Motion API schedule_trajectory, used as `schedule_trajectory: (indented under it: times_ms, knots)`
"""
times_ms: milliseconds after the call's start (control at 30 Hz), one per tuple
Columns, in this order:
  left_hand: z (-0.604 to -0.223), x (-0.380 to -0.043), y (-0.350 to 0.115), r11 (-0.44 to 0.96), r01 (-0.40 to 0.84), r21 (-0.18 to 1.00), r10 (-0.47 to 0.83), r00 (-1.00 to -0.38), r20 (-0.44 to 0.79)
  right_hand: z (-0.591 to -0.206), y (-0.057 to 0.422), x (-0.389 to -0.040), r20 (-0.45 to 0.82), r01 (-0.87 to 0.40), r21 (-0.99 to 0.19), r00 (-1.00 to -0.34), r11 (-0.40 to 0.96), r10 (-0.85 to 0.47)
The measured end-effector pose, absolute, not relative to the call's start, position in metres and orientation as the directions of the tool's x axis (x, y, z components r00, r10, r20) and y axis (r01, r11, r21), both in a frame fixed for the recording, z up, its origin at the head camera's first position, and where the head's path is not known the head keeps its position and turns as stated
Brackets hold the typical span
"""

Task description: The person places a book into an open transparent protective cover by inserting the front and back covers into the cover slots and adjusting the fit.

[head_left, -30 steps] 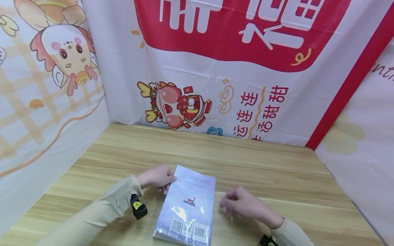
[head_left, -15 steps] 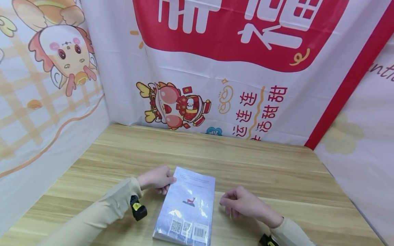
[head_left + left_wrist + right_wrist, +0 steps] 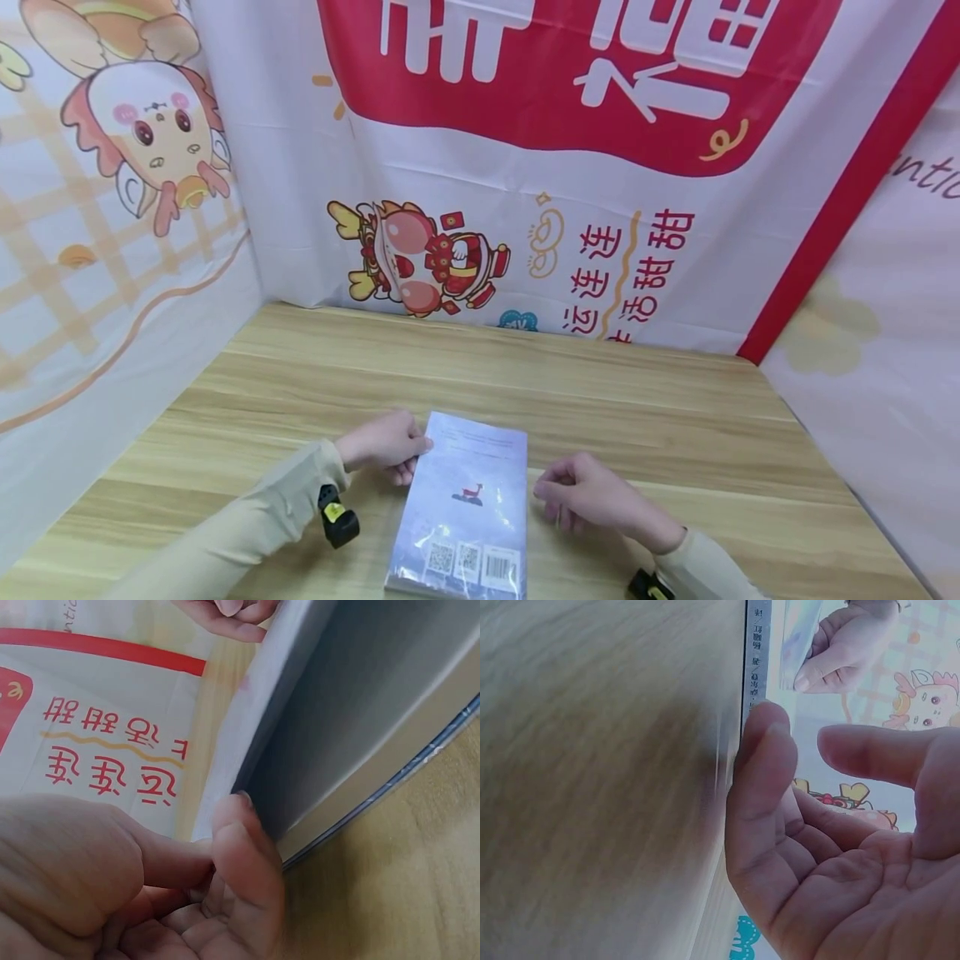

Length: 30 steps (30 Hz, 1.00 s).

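Observation:
A pale blue paperback book [image 3: 468,517] lies on the table with its back cover up, showing a small red deer, QR codes and a barcode. Thumb and forefinger of my left hand [image 3: 386,442] pinch the cover's edge at the far left corner. In the left wrist view that cover [image 3: 251,712] stands a little apart from the page block [image 3: 409,746]. My right hand [image 3: 592,497] rests beside the book's right side, fingers loosely curled and holding nothing. From the right wrist, its thumb and forefinger are seen apart, near the printed spine [image 3: 756,656].
The wood-grain table [image 3: 480,375] reaches back to a white and red printed cloth [image 3: 450,167]. More printed cloth [image 3: 135,275] hangs along the left, and another sheet [image 3: 885,400] along the right. Each wrist wears a small black camera [image 3: 337,517].
The book's near end has shifted slightly to the right. My left hand keeps its pinch on the cover, and my right hand stays about where it was. The head view has turned a little.

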<state>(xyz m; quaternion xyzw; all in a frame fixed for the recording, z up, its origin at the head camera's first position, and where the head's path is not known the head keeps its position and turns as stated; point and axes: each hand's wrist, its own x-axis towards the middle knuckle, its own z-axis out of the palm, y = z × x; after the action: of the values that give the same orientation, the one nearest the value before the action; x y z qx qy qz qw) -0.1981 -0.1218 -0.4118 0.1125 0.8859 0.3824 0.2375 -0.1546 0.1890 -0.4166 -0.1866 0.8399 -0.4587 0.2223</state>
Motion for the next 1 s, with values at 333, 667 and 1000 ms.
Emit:
schedule_trajectory:
  times_ms: [333,667,1000]
  knots:
    - [-0.4089,-0.1973,-0.1206,0.688,0.012,0.726,0.375,-0.862,-0.342,-0.4187,0.1893,-0.156,-0.195,-0.114,-0.851,-0.838,0.512,-0.51]
    - [-0.4115,-0.2007,-0.1233,0.744,0.007,0.668,0.331,-0.872,-0.36,-0.4188,0.1878,-0.1559,-0.177,-0.089,-0.869,-0.863,0.487,-0.473]
    - [-0.4076,-0.1975,-0.123,0.74,-0.002,0.672,0.289,-0.902,-0.32,-0.4176,0.1866,-0.1587,-0.133,-0.084,-0.88,-0.902,0.468,-0.412]
